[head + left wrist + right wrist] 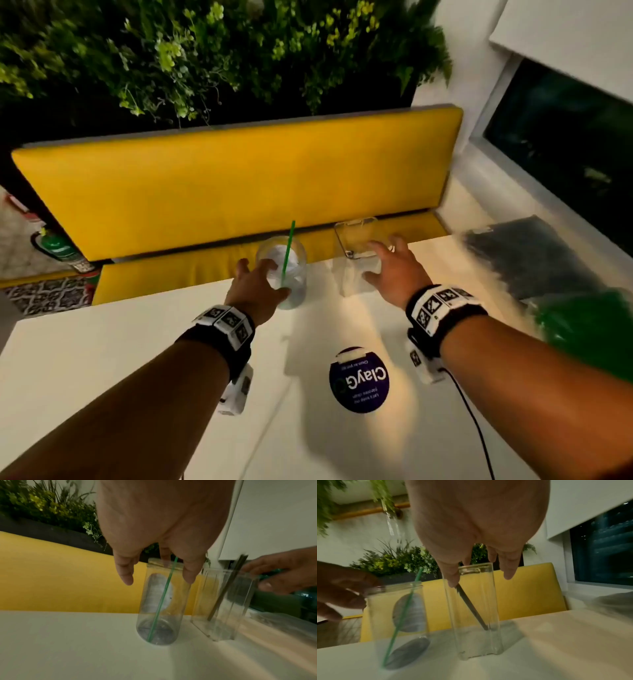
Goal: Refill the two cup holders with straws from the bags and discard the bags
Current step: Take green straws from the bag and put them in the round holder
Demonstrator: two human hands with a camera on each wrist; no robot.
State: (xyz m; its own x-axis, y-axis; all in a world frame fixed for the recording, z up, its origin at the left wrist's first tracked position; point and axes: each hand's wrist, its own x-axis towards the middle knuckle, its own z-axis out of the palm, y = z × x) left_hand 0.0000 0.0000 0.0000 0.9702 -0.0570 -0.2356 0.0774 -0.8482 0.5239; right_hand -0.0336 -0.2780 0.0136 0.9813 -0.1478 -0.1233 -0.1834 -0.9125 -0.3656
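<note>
You are at a white table [102, 359] whose far edge runs along a yellow bench [239, 178] backed by green plants [205, 51], with a dark window [565, 144] off to your right. Both holders stand close to that far edge, so there is little room beyond them and wide bare tabletop on your near side. Your left hand [257, 287] reaches the round clear jar [163, 601] with fingers spread and only loosely bent around its upper part; whether they press the glass you cannot tell. One green straw [163, 595] leans inside it. Just to the right, near but apart from it, stands the square clear holder [476, 615] with one dark straw [471, 605] slanting inside. Your right hand [394, 270] is spread wide around its top, fingers straight, not closed on it. Further right on the table lies a bag of dark straws [524, 253], and nearer you a blurred green bag [589, 332]. A round purple sticker [359, 380] sits on the table between your forearms, and a black cable [476, 428] trails from your right wrist.
</note>
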